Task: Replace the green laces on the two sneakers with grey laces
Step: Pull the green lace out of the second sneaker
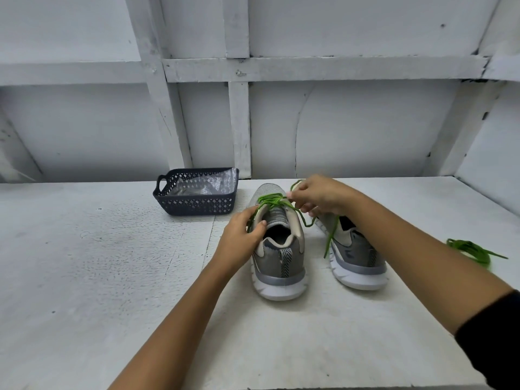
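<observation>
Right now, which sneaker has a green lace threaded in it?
The left sneaker, held by the left hand: green lace crosses its eyelets. The right sneaker shows none threaded where visible.

Two arms fill the lower half of the frame, seen from the wearer's own head camera. The left forearm (174, 319), entering at about 7 o'clock, is bare from the picture's edge to the left hand (239, 237), where a short thumbnail shows. The right forearm (422, 249), entering at about 4 o'clock, is bare as well below a black sleeve (489, 342) (plain dark fabric, its edge near the elbow), which ends well short of the right hand (318, 197).
</observation>
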The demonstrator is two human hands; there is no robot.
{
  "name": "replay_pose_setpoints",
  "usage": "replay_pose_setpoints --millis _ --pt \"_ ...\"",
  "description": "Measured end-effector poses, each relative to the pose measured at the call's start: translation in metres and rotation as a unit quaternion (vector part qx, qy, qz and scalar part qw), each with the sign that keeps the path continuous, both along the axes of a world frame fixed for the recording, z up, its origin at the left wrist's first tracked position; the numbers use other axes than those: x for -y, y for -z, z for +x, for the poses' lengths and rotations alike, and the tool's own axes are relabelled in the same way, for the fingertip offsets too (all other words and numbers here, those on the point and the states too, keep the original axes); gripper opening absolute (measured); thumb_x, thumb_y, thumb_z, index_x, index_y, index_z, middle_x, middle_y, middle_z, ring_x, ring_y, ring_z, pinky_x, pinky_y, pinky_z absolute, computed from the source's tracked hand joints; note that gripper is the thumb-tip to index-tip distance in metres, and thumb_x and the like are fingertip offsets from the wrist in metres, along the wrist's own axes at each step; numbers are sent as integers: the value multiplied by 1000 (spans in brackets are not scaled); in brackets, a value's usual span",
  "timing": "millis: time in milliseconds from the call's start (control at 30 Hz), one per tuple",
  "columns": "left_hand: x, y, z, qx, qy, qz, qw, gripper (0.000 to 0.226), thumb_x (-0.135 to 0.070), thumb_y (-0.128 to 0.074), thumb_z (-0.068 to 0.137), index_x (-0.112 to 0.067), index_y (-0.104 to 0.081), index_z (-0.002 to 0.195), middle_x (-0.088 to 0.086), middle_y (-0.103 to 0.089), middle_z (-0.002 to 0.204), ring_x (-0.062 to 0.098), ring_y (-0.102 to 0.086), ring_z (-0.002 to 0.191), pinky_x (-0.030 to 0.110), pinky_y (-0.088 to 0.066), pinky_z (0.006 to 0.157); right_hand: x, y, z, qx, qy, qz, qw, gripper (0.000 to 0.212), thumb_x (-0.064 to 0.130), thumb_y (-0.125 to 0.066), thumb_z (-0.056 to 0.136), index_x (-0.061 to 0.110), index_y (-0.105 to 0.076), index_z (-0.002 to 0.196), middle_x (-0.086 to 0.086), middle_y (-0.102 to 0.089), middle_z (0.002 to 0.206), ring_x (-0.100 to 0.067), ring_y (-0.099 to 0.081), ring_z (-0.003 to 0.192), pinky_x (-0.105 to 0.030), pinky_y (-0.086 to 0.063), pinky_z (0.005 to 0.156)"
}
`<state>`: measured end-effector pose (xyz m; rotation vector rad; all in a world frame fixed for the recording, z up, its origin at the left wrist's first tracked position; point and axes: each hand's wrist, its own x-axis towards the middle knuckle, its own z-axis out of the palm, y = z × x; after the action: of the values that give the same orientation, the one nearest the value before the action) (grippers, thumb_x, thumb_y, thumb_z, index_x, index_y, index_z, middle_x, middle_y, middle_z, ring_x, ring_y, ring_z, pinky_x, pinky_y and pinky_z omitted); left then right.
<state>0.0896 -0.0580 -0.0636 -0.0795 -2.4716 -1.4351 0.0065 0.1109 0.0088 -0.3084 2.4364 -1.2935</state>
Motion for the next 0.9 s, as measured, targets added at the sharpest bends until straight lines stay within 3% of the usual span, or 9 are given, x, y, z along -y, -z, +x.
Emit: replay_pose_setpoints --millis 133,333,400,467,567,733,833,900 --pt "0 -1 1 -2 0 4 1000 34 -18 -55 93 -22 -56 127 -6 -58 116 5 -52 103 2 -35 74 -1 -3 -1 -36 25 -21 999 25 10 -46 98 8 -55 75 -5 -55 67 -12 -51 56 -18 -44 45" --pt "0 1 -1 2 -6 5 1000 34 -20 -55 93 -21 -55 127 -3 -59 119 8 -54 107 15 -38 81 -9 -27 -17 -108 236 -180 949 29 13 -36 100 9 -48 74 -8 -56 67 -15 -52 53 -24 -46 47" --pt "0 2 -1 6 -8 5 1000 34 -20 -55 93 -21 -55 127 -3 -59 119 7 -54 106 8 -37 76 -7 -27 -14 -58 215 -177 959 28 19 -39 99 7 -50 77 -10 -54 66 -16 -50 51 -24 -44 47" --pt "0 2 -2 6 -10 10 1000 34 -20 -55 93 -21 -56 127 -4 -60 118 7 -54 105 3 -35 75 -1 -17 -4 -2 120 -86 989 31 28 -46 98 3 -54 83 -10 -52 65 -16 -48 52 -24 -42 48" --pt "0 3 -3 6 -8 17 1000 33 -19 -55 93 -20 -56 126 -3 -60 118 7 -54 106 5 -36 76 4 -4 9 -22 13 23 999 27 19 -56 95 6 -56 71 -4 -50 60 -11 -45 51 -18 -40 44" --pt "2 7 -4 11 -11 27 1000 34 -21 -56 92 -21 -56 127 -2 -59 120 9 -54 109 20 -39 86 -3 -19 -1 -74 89 -40 993 26 12 -46 99 9 -50 74 -7 -57 68 -13 -55 56 -17 -46 40" --pt "1 7 -4 8 -11 29 999 33 -22 -56 92 -22 -56 126 -2 -59 119 9 -54 109 18 -39 84 -11 -35 -12 -132 167 -73 974 25 15 -44 100 7 -51 77 -8 -59 70 -12 -58 53 -19 -49 42" --pt "1 7 -4 6 -11 27 1000 33 -21 -56 93 -21 -57 126 -2 -60 118 9 -54 108 18 -40 83 -9 -34 -11 -102 166 -74 978 24 20 -44 100 3 -53 85 -10 -58 70 -15 -56 54 -21 -49 42"
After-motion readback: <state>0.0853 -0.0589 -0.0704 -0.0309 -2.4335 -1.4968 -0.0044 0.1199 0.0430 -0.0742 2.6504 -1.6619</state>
